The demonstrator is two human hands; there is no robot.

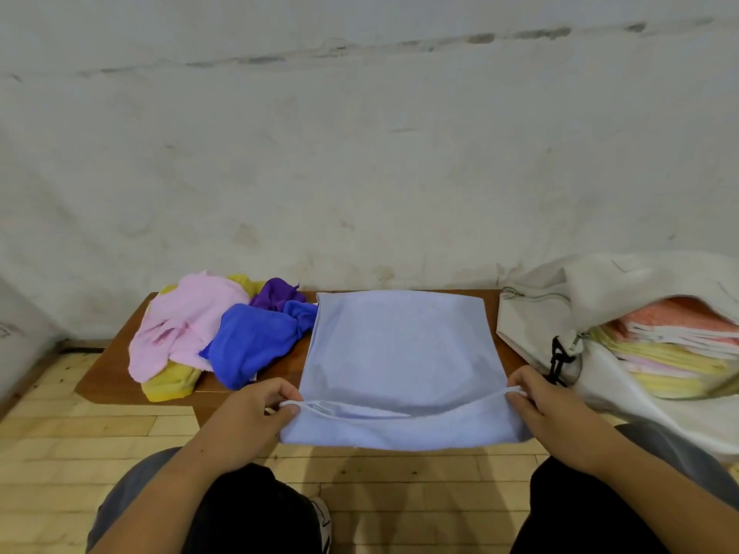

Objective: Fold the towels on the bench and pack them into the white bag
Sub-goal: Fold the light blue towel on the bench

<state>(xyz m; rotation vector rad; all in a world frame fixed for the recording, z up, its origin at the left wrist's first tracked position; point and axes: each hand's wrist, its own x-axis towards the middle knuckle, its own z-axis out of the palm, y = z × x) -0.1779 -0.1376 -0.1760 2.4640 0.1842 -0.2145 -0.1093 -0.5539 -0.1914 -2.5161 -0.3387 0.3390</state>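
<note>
A light blue towel [400, 353] lies spread flat across the middle of the brown wooden bench [116, 373], its near edge hanging over the front. My left hand [256, 413] pinches the towel's near left corner. My right hand [552, 409] pinches the near right corner. The near edge is lifted slightly between them. An open white bag [600, 289] sits at the bench's right end, with a stack of folded orange, white, pink and yellow towels [672, 349] inside.
A heap of unfolded towels lies on the bench's left part: pink [184, 325], royal blue [252, 341], purple [276, 293] and yellow [168, 385]. A white wall rises right behind the bench. Wooden floor lies below, and my knees are at the frame's bottom.
</note>
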